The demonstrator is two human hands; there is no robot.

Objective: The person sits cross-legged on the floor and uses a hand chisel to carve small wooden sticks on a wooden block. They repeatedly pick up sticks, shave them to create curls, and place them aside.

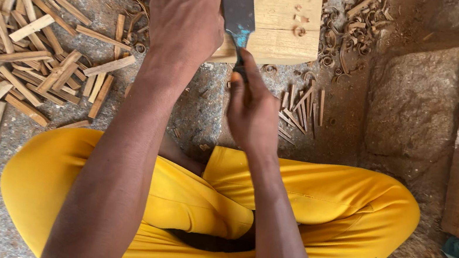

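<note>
blade (238, 6): tip cut off by top edge | handle: hidden inside right hand (252, 111) | wooden block (279, 17): far end out of frame (near-left part behind left hand (188, 17)) | left hand's fingertips: cut off at top

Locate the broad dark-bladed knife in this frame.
In the head view, the broad dark-bladed knife stands top centre on the pale wooden block, its handle gripped by the right hand, just right of the left hand.

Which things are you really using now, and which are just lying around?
In use:
left hand on the wooden block
right hand gripping the big knife

Lying about:
pile of wood sticks
thin splints
curly shavings
</note>
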